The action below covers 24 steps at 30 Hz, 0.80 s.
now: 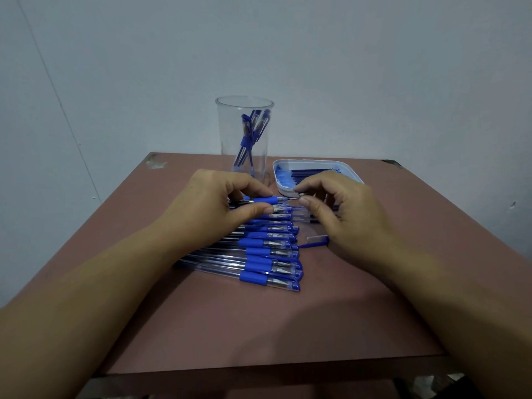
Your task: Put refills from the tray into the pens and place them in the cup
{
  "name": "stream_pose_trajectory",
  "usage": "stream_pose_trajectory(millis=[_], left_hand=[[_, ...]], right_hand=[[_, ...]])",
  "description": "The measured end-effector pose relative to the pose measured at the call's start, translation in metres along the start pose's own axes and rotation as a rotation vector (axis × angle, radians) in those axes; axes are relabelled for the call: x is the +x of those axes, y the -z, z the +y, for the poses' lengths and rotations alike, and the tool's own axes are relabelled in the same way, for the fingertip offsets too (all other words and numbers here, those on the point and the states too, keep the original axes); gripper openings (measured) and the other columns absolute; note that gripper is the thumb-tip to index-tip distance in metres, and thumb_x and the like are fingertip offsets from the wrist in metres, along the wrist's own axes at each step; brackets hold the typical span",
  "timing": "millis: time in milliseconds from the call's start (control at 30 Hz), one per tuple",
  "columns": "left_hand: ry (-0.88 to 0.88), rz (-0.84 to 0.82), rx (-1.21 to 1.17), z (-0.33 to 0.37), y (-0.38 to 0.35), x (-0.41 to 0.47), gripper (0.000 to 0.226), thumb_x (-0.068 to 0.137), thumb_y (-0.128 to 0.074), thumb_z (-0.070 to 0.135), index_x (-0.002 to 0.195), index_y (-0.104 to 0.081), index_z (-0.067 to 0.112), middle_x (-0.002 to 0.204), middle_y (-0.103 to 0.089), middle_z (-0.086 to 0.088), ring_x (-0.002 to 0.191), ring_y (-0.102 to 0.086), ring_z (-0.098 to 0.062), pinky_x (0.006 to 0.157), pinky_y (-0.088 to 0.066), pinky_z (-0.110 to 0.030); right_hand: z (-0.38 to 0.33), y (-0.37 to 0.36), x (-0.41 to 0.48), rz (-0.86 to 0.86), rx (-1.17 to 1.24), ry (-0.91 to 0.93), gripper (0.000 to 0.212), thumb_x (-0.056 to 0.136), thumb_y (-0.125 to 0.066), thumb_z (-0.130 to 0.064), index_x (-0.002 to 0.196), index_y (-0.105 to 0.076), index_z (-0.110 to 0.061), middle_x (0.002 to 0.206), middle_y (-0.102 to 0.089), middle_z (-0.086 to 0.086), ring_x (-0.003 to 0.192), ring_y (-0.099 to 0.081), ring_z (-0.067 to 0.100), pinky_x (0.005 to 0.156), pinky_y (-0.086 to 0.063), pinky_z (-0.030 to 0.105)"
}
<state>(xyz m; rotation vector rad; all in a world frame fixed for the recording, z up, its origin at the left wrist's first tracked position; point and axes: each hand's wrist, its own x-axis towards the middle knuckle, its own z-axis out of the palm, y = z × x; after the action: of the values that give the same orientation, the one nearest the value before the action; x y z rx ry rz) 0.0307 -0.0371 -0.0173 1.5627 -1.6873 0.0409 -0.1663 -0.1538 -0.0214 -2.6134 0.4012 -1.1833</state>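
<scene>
Two hands hold one clear plastic pen with a blue rubber grip at the middle of the reddish-brown surface.
The left hand curls its fingers round the barrel and grip; the right hand pinches the thin tip end between thumb and forefinger. A row of matching pens lies at 6 o'clock, with a loose clear cap at its 3 o'clock. A tall clear plastic cup holding a few pens stands at 12 o'clock, and a white rectangular tray of blue refills at 2 o'clock.
</scene>
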Motion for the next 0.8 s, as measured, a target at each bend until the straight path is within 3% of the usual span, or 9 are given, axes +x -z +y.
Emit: stream_pose_trajectory(millis=[167, 367, 600, 800], left_hand=[[0.022, -0.005, -0.001, 0.001, 0.001, 0.000, 0.016, 0.076, -0.074, 0.043, 0.088, -0.066, 0.050, 0.078, -0.071, 0.017, 0.074, -0.062, -0.004, 0.061, -0.044, -0.009], [0.036, -0.017, 0.010, -0.003, 0.001, 0.000, 0.018, 0.076, -0.073, 0.045, 0.093, -0.074, 0.040, 0.078, -0.072, 0.012, 0.072, -0.062, -0.006, 0.060, -0.047, -0.013], [0.028, -0.040, -0.001, -0.002, 0.001, 0.001, 0.022, 0.069, -0.061, 0.059, 0.089, -0.065, 0.051, 0.078, -0.072, 0.012, 0.074, -0.063, -0.007, 0.062, -0.050, -0.014], [0.016, -0.041, 0.008, -0.003, 0.000, 0.001, 0.018, 0.069, -0.061, 0.061, 0.086, -0.063, 0.054, 0.075, -0.072, 0.009, 0.072, -0.063, -0.010, 0.060, -0.049, -0.015]], right_hand=[[0.012, 0.006, -0.002, -0.028, -0.078, -0.085, 0.016, 0.089, -0.064, -0.007, 0.099, -0.069, -0.018, 0.088, -0.060, -0.013, 0.081, -0.052, -0.005, 0.072, -0.036, 0.005], [0.019, 0.015, -0.001, -0.327, -0.226, -0.066, 0.017, 0.090, -0.064, -0.007, 0.097, -0.073, -0.020, 0.089, -0.057, -0.009, 0.088, -0.049, 0.012, 0.076, -0.034, 0.008], [0.021, 0.013, 0.003, -0.528, -0.276, -0.084, 0.021, 0.095, -0.057, -0.011, 0.104, -0.072, -0.023, 0.095, -0.054, -0.013, 0.096, -0.045, 0.008, 0.084, -0.040, 0.023], [0.019, 0.012, 0.004, -0.560, -0.238, -0.118, 0.027, 0.093, -0.058, -0.007, 0.104, -0.070, -0.028, 0.094, -0.061, -0.013, 0.090, -0.050, 0.004, 0.086, -0.044, 0.027]])
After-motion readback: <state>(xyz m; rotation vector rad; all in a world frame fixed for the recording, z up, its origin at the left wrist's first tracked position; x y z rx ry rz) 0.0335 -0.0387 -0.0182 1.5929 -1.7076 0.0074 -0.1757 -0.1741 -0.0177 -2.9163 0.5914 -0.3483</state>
